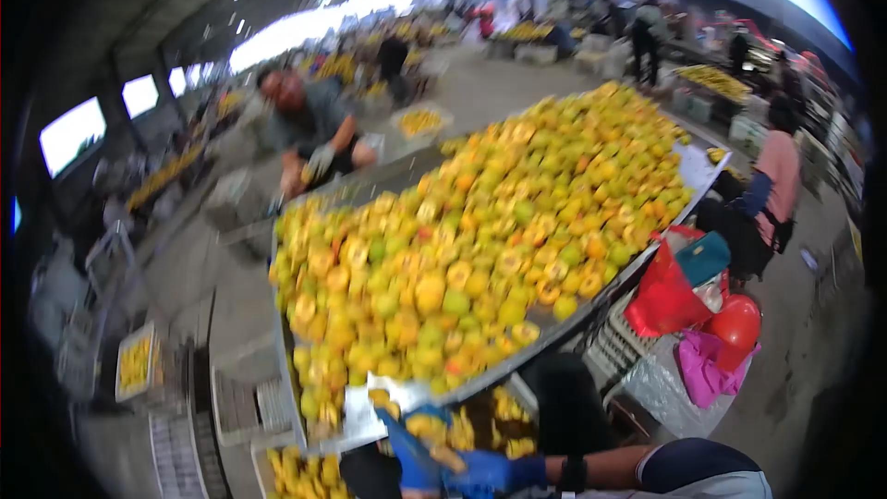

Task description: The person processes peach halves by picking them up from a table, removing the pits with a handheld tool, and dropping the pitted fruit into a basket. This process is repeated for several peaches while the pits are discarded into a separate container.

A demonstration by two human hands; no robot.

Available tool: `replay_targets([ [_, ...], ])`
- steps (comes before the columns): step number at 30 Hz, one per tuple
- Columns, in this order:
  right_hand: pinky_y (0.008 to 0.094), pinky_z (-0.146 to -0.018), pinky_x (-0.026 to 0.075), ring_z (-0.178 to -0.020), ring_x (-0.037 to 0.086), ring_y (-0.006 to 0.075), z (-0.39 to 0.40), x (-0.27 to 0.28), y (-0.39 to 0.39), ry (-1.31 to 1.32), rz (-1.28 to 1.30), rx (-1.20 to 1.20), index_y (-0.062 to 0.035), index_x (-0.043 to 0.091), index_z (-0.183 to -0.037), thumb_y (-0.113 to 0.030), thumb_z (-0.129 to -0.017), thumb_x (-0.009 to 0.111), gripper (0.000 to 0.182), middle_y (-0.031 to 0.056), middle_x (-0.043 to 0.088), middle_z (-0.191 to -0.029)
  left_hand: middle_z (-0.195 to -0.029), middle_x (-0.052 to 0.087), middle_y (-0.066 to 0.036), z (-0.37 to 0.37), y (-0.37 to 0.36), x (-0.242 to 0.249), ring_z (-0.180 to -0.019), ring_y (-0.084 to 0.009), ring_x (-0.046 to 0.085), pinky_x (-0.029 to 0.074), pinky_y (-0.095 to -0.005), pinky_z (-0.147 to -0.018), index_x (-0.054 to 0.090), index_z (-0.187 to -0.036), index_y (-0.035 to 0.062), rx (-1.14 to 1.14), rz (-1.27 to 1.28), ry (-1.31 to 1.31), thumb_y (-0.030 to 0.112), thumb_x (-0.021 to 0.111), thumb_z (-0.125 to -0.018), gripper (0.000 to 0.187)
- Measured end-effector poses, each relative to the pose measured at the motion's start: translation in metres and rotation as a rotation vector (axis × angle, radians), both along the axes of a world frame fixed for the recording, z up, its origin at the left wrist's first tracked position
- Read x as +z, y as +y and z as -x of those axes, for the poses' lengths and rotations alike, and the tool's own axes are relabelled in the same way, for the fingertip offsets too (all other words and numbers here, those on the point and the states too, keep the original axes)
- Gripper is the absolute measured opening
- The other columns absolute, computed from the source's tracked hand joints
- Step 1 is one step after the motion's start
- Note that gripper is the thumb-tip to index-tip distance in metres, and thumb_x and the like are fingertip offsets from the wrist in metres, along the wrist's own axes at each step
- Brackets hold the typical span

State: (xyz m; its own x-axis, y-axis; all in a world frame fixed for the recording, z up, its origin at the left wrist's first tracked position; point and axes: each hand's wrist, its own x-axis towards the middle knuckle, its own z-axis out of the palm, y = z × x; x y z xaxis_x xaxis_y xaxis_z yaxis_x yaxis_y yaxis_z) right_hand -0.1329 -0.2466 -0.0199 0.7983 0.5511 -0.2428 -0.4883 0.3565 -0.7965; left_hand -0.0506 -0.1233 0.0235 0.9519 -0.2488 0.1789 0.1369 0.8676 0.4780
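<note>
Both my hands wear blue gloves at the bottom of the view, below the near edge of a metal table. The table is heaped with yellow, orange and green fruit. My left hand is curled around a yellow fruit. My right hand reaches in from the right, with a dark band on its wrist, and meets the left hand at that fruit. Blur hides the fingers of the right hand. More fruit lies in a container just under my hands.
Across the table, a person in a light glove leans onto its far edge. Another person in pink sits at the right end. Red and pink bags lie by the table. A crate of fruit stands on the floor at left.
</note>
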Motion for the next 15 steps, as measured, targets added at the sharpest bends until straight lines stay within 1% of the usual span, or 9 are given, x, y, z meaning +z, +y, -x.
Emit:
replay_targets([
  [1, 0.0222, -0.052, 0.041, -0.060, 0.053, 0.0089, 0.009, 0.012, -0.005, -0.023, 0.048, 0.120, -0.0094, 0.053, -0.090, -0.022, -0.095, 0.057, 0.014, -0.0025, 0.054, -0.073, -0.059, 0.046, -0.002, -0.001, 0.016, -0.032, -0.054, -0.0171, 0.042, 0.041, -0.0272, -0.058, 0.048, -0.065, 0.0097, 0.006, -0.027, 0.098, 0.067, 0.027, -0.094, 0.068],
  [2, 0.0208, -0.049, 0.040, -0.059, 0.053, 0.0072, -0.003, 0.033, -0.018, -0.060, 0.087, 0.244, -0.0101, 0.053, -0.093, -0.020, -0.094, 0.059, 0.012, -0.0029, 0.054, -0.074, -0.061, 0.048, -0.002, 0.004, 0.011, -0.005, -0.057, -0.0186, 0.045, 0.043, -0.0294, -0.062, 0.050, -0.068, 0.0089, 0.454, -0.422, 0.477, 0.065, 0.028, -0.095, 0.067],
  [3, 0.0215, -0.048, 0.040, -0.057, 0.052, 0.0069, -0.010, 0.065, -0.025, 0.034, 0.104, 0.209, -0.0101, 0.053, -0.095, -0.019, -0.093, 0.060, 0.012, -0.0030, 0.054, -0.073, -0.065, 0.050, -0.004, 0.004, 0.032, -0.011, -0.062, -0.0191, 0.048, 0.044, -0.0323, -0.064, 0.051, -0.069, 0.0090, 0.396, -0.152, 0.443, 0.063, 0.032, -0.096, 0.063],
  [4, 0.0222, -0.047, 0.040, -0.055, 0.051, 0.0066, -0.010, 0.087, -0.029, 0.119, 0.122, 0.169, -0.0101, 0.053, -0.097, -0.018, -0.092, 0.061, 0.013, -0.0031, 0.053, -0.073, -0.068, 0.051, -0.006, 0.011, 0.048, -0.004, -0.065, -0.0199, 0.049, 0.045, -0.0334, -0.067, 0.053, -0.073, 0.0089, 0.584, -0.217, 0.478, 0.059, 0.038, -0.096, 0.057],
  [6, 0.0216, -0.047, 0.039, -0.055, 0.050, 0.0069, -0.011, 0.068, -0.042, 0.377, 0.073, 0.170, -0.0109, 0.054, -0.099, -0.017, -0.092, 0.061, 0.012, -0.0024, 0.051, -0.072, -0.073, 0.055, -0.008, 0.022, 0.107, -0.010, -0.068, -0.0212, 0.052, 0.048, -0.0346, -0.070, 0.055, -0.075, 0.0074, 0.614, 0.139, 0.429, 0.056, 0.043, -0.096, 0.054],
  [7, 0.0224, -0.049, 0.041, -0.056, 0.050, 0.0080, -0.006, 0.063, -0.047, 0.386, 0.054, 0.147, -0.0108, 0.054, -0.101, -0.016, -0.091, 0.061, 0.012, -0.0016, 0.052, -0.073, -0.074, 0.058, -0.009, 0.032, 0.125, 0.004, -0.068, -0.0234, 0.054, 0.046, -0.0343, -0.069, 0.059, -0.078, 0.0039, 0.836, -0.254, 0.481, 0.054, 0.048, -0.095, 0.054],
  [10, 0.0226, -0.051, 0.043, -0.057, 0.051, 0.0087, -0.006, 0.045, -0.055, 0.410, 0.010, 0.117, -0.0112, 0.054, -0.102, -0.015, -0.091, 0.061, 0.014, -0.0010, 0.052, -0.074, -0.092, 0.065, -0.015, 0.069, 0.235, -0.027, -0.080, -0.0229, 0.059, 0.049, -0.0324, -0.074, 0.064, -0.096, -0.0033, 0.999, -0.665, 0.585, 0.049, 0.056, -0.092, 0.053],
  [12, 0.0230, -0.050, 0.042, -0.056, 0.051, 0.0092, -0.009, 0.036, -0.055, 0.474, 0.000, 0.085, -0.0116, 0.054, -0.103, -0.015, -0.090, 0.062, 0.016, -0.0007, 0.053, -0.074, -0.090, 0.067, -0.016, 0.073, 0.275, -0.044, -0.085, -0.0290, 0.064, 0.051, -0.0362, -0.079, 0.062, -0.107, -0.0078, 1.248, -1.468, 0.678, 0.039, 0.057, -0.094, 0.049],
  [15, 0.0233, -0.049, 0.042, -0.057, 0.051, 0.0098, -0.016, 0.032, -0.049, 0.506, -0.016, 0.102, -0.0111, 0.054, -0.103, -0.015, -0.090, 0.063, 0.017, 0.0001, 0.053, -0.073, -0.118, 0.060, -0.023, 0.048, 0.277, -0.033, -0.110, -0.0336, 0.057, 0.044, -0.0387, -0.094, 0.059, -0.117, -0.0057, 1.186, -1.842, 0.489, 0.033, 0.068, -0.085, 0.051],
])
